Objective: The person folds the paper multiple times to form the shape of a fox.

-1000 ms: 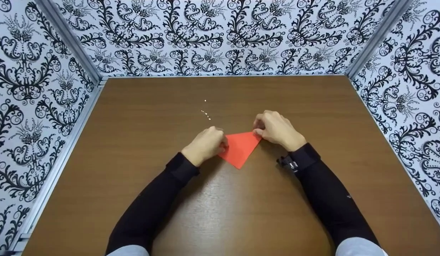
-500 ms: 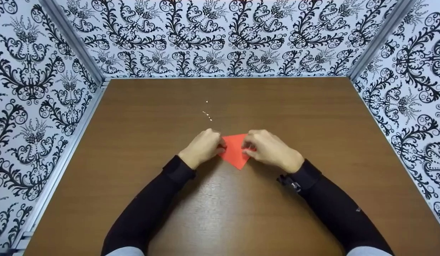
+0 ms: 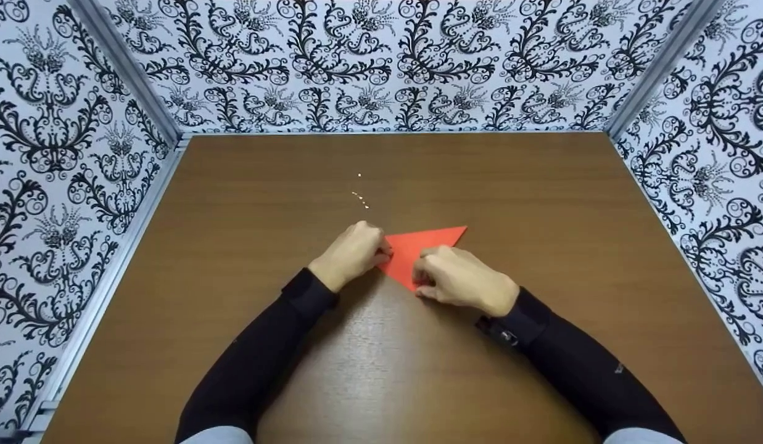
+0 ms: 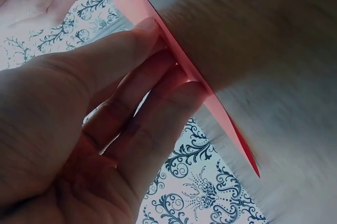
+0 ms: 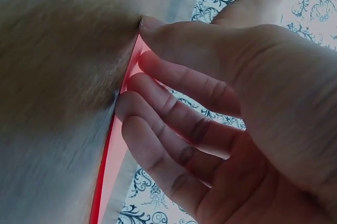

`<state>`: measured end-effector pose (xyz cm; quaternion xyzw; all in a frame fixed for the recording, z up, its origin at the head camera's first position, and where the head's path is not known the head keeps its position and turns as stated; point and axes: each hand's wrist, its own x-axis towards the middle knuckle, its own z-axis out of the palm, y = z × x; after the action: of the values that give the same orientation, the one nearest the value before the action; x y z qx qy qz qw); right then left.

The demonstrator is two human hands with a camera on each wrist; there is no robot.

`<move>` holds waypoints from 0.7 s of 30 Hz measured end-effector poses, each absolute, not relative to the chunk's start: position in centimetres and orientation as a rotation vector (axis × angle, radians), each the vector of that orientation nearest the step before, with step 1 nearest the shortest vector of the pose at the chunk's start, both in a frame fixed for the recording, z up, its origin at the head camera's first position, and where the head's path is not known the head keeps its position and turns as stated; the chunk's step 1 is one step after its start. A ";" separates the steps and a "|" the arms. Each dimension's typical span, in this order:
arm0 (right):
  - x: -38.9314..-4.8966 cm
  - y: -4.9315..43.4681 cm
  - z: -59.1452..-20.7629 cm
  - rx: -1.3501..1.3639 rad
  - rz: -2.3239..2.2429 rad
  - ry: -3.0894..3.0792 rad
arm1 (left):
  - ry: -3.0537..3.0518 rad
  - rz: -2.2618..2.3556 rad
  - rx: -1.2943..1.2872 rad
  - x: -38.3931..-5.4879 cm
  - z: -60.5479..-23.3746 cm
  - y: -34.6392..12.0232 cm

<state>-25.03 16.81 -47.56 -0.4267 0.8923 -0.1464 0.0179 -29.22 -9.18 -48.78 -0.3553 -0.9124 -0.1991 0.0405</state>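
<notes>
A folded orange-red sheet of paper [image 3: 412, 244] lies flat on the wooden table, one pointed corner reaching toward the back right. My left hand [image 3: 351, 254] rests on its left side; in the left wrist view the thumb and fingertips [image 4: 192, 93] press down on the paper, spread apart. Over the near corner is my right hand [image 3: 464, 280], covering part of the sheet. The right wrist view shows its fingertips [image 5: 134, 126] pressed on the paper in a row, the thumb down at the corner. A folded edge of the paper [image 5: 107, 166] stands slightly parted there.
Small white specks [image 3: 360, 198] lie on the table [image 3: 264, 185] beyond the left hand. Patterned panels [image 3: 393, 61] close off the back and both sides, joined by grey metal posts [image 3: 125, 71].
My right hand has moved from the paper's back right corner, across its right side, to the near corner. That back right corner is now uncovered. The left hand stays on the left side.
</notes>
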 end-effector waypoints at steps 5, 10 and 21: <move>-24.8 16.6 -47.5 -1.315 -0.430 2.796 | -2.789 -0.585 -1.089 -29.2 -48.7 -9.2; -24.6 16.4 -47.6 -1.291 -0.413 2.812 | -2.779 -0.577 -1.109 -29.3 -48.8 -9.2; -24.6 16.2 -47.9 -1.286 -0.391 2.843 | -2.799 -0.581 -1.105 -29.3 -48.7 -9.1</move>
<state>-24.60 16.23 -47.94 -0.4090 0.9040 -0.1244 -0.0015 -29.30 -9.15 -48.70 -0.3603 -0.9126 -0.1893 0.0385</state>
